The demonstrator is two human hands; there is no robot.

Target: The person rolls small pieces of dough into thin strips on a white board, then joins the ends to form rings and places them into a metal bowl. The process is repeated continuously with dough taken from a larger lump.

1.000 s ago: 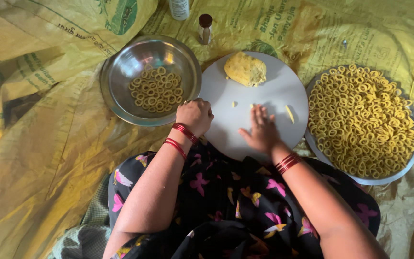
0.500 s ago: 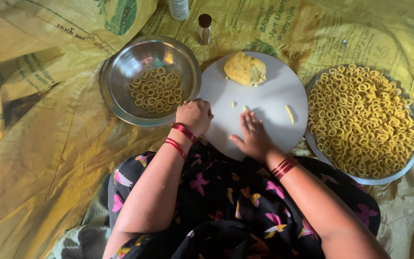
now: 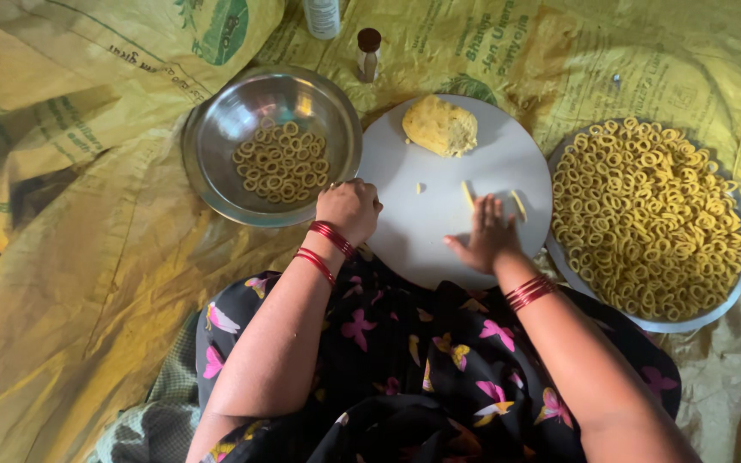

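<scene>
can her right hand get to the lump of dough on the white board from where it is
Probably yes. The right hand lies flat on the white board, and the dough lump sits at the far edge with only bare board between them.

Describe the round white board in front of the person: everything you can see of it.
The round white board looks smooth and flat, lying on the yellow sheet between the steel bowl and the tray of rings. A lump of yellow dough sits at its far edge; small dough strips lie near the middle. The right hand presses flat on it; the closed left hand rests at its left rim.
</scene>
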